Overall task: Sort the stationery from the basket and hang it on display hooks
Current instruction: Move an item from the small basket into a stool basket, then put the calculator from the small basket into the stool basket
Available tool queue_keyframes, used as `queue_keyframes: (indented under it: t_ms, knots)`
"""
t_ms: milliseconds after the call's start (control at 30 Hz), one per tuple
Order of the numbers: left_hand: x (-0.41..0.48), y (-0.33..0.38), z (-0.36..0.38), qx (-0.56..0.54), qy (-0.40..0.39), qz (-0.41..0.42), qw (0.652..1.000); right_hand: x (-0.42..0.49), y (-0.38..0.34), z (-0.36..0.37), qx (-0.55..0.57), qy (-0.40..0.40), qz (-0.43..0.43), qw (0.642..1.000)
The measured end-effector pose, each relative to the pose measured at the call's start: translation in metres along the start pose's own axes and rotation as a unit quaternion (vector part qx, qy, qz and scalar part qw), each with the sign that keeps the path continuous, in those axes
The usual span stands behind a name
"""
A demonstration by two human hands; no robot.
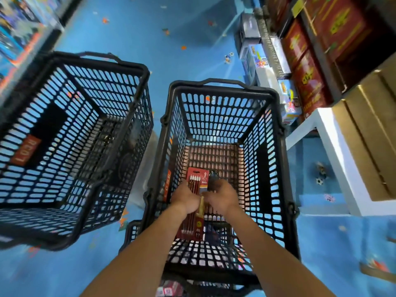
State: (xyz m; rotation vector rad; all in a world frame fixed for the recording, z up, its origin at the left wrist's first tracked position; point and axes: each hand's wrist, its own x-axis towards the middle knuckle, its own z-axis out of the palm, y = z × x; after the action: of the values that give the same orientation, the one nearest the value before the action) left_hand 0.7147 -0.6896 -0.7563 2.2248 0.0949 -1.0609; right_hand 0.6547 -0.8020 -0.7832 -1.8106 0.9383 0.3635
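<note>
Both my hands reach down into a black plastic basket on the blue floor. My left hand grips a red card pack of pencils that stands lengthwise in the basket. My right hand is beside it, fingers curled at the pack's right edge and over a dark round item that is mostly hidden. More packs lie low in the basket under my wrists, blurred.
A second black basket, tilted, stands to the left. Shelves with red boxes and toy boxes line the right side, with a white shelf post and brown cartons nearer. Blue patterned floor surrounds the baskets.
</note>
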Motion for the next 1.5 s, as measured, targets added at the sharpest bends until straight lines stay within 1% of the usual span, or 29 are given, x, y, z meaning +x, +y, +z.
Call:
queue_keyframes:
  t_ms: [133, 267, 433, 533, 600, 667, 733, 800, 900, 967, 1033, 1100, 1167, 1300, 1367, 1433, 1500]
  knots:
    - [-0.035, 0.011, -0.015, -0.004, 0.002, 0.054, 0.999, -0.039, -0.016, -0.019, 0.004, 0.039, -0.027, 0.999]
    - [-0.068, 0.016, -0.038, 0.002, -0.006, 0.11, 0.994, -0.087, -0.035, -0.033, 0.002, 0.059, -0.065, 0.996]
    - [-0.115, 0.016, -0.08, -0.003, -0.058, 0.191, 0.98, -0.17, -0.068, -0.049, -0.007, 0.106, -0.127, 0.986]
    - [-0.179, 0.021, -0.116, -0.001, -0.094, 0.21, 0.973, -0.223, -0.085, -0.05, -0.009, 0.116, -0.15, 0.982]
    - [-0.21, 0.019, -0.142, 0.02, -0.123, 0.212, 0.969, -0.257, -0.096, -0.049, -0.018, 0.095, -0.152, 0.984]
    - [-0.236, 0.016, -0.169, 0.088, -0.127, 0.209, 0.966, -0.287, -0.107, -0.046, -0.042, 0.079, -0.158, 0.983]
    - [-0.247, 0.004, -0.189, 0.137, -0.157, 0.177, 0.962, -0.31, -0.116, -0.039, -0.065, 0.056, -0.167, 0.982]
    - [-0.255, -0.013, -0.2, 0.169, -0.202, 0.158, 0.952, -0.324, -0.118, -0.024, -0.066, -0.001, -0.165, 0.984]
    - [-0.262, -0.042, -0.203, 0.197, -0.241, 0.123, 0.942, -0.331, -0.11, 0.006, -0.046, -0.096, -0.135, 0.985]
    - [-0.254, -0.067, -0.197, 0.215, -0.246, 0.107, 0.939, -0.324, -0.094, 0.03, -0.06, -0.136, -0.105, 0.983]
    - [-0.234, -0.098, -0.184, 0.233, -0.232, 0.1, 0.939, -0.31, -0.069, 0.055, -0.102, -0.161, -0.09, 0.978]
    - [-0.213, -0.135, -0.166, 0.237, -0.213, 0.103, 0.942, -0.294, -0.039, 0.08, -0.174, -0.161, -0.08, 0.968]
    - [-0.187, -0.175, -0.143, 0.26, -0.192, 0.11, 0.94, -0.277, -0.005, 0.104, -0.221, -0.155, -0.074, 0.96]
    - [-0.143, -0.256, -0.091, 0.311, -0.163, 0.1, 0.931, -0.233, 0.077, 0.156, -0.259, -0.152, -0.035, 0.953]
    - [-0.115, -0.295, -0.059, 0.323, -0.167, 0.092, 0.927, -0.209, 0.122, 0.182, -0.281, -0.156, -0.017, 0.947]
    - [-0.084, -0.331, -0.026, 0.322, -0.168, 0.085, 0.928, -0.183, 0.167, 0.208, -0.323, -0.159, -0.017, 0.933]
    - [-0.052, -0.364, 0.008, 0.329, -0.172, 0.079, 0.925, -0.155, 0.211, 0.234, -0.332, -0.163, -0.016, 0.929]
